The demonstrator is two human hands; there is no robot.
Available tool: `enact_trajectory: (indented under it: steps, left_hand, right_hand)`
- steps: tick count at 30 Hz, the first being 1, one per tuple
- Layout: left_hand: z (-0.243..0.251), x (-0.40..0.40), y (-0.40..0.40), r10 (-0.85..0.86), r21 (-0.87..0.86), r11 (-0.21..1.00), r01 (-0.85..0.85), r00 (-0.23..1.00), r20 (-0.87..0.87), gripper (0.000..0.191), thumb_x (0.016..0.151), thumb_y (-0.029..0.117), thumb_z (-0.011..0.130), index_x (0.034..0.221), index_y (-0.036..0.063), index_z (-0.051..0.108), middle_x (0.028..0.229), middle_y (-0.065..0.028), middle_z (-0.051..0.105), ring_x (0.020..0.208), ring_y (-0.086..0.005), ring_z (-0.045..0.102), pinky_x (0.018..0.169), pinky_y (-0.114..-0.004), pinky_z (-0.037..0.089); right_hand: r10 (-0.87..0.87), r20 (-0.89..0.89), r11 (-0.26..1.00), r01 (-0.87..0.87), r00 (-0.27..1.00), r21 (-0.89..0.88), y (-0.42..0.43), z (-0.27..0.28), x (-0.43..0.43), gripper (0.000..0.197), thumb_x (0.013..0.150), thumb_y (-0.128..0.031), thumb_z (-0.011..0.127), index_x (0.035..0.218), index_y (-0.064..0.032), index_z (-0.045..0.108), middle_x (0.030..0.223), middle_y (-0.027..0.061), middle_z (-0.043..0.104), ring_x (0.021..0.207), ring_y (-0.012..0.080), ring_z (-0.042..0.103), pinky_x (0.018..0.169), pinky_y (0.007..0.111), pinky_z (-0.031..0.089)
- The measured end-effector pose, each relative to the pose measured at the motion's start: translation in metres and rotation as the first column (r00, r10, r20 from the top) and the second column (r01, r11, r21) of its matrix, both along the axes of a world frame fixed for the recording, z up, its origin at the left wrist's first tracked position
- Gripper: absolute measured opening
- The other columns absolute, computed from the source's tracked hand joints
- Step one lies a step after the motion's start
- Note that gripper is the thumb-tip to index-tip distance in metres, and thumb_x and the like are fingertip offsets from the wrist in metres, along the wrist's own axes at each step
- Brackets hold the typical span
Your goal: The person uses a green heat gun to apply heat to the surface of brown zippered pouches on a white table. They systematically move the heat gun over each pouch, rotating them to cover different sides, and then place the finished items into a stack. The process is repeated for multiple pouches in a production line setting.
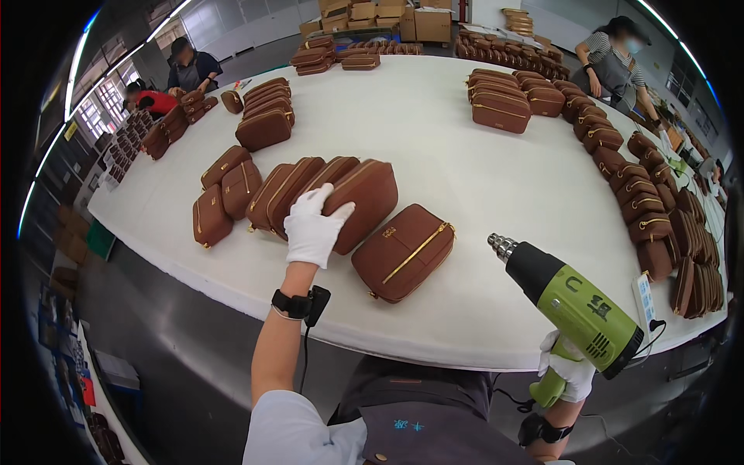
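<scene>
My left hand (pixel 315 226), in a white glove, rests on the near end of a row of upright brown leather bags, thumb and fingers spread against the nearest bag (pixel 372 195); whether it grips that bag I cannot tell. Just right of the row, a brown bag with a gold zipper (pixel 403 253) lies flat on the white-topped table (pixel 465 192). In my right hand (pixel 567 366), also gloved, is the handle of a green and black heat gun (pixel 581 314), its metal nozzle pointing to the upper left over the table.
Smaller brown bags (pixel 213 215) lie left of the row. More bags stand in rows at the far left, the far right (pixel 501 110) and along the right edge. A power strip (pixel 644 299) lies near the right edge. Other people work at the left and right sides.
</scene>
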State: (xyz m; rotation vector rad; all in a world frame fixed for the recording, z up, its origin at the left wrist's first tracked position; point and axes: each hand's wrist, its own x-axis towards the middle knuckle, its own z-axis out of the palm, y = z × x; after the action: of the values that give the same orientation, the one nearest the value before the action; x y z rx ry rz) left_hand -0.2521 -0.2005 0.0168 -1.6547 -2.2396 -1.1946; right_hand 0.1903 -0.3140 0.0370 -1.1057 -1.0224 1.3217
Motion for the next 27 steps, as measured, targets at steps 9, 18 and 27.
enact_trajectory:
  steps: [9, 18, 27]
  left_hand:
    - [-0.022, 0.085, -0.040, -0.167, 0.014, 0.985, 0.173, 0.967, -0.193, 0.057, 0.074, 0.027, 0.078, 0.118, 0.0000, 0.056, 0.099, -0.0173, 0.063, 0.089, -0.0348, 0.060, 0.078, -0.042, 0.051]
    - [-0.052, 0.099, -0.059, -0.188, -0.308, 0.890, 0.335, 0.887, 0.422, 0.085, 0.070, 0.039, 0.083, 0.135, -0.0011, 0.046, 0.102, -0.0170, 0.062, 0.091, -0.0294, 0.060, 0.082, -0.037, 0.051]
    - [-0.027, 0.074, -0.006, -0.327, -0.052, 0.931, 0.360, 0.891, 0.313, 0.044, 0.086, 0.030, 0.068, 0.119, 0.0011, 0.063, 0.108, -0.0180, 0.068, 0.102, -0.0332, 0.065, 0.088, -0.038, 0.051]
  right_hand:
    - [0.158, 0.100, 0.982, -0.146, 0.982, -0.119, 0.005, 0.008, 0.003, 0.039, 0.065, 0.016, 0.065, 0.102, 0.0037, 0.060, 0.084, 0.0116, 0.063, 0.061, 0.0164, 0.062, 0.052, 0.027, 0.052]
    - [0.404, 0.280, 0.915, -0.381, 0.871, -0.136, 0.044, 0.035, -0.039, 0.043, 0.074, 0.007, 0.070, 0.115, -0.0028, 0.061, 0.091, 0.0063, 0.066, 0.076, 0.0130, 0.063, 0.063, 0.027, 0.053]
    - [0.366, 0.267, 0.928, -0.326, 0.891, -0.183, 0.047, 0.048, -0.050, 0.053, 0.065, 0.015, 0.064, 0.116, 0.0003, 0.058, 0.086, 0.0114, 0.064, 0.065, 0.0169, 0.062, 0.051, 0.027, 0.051]
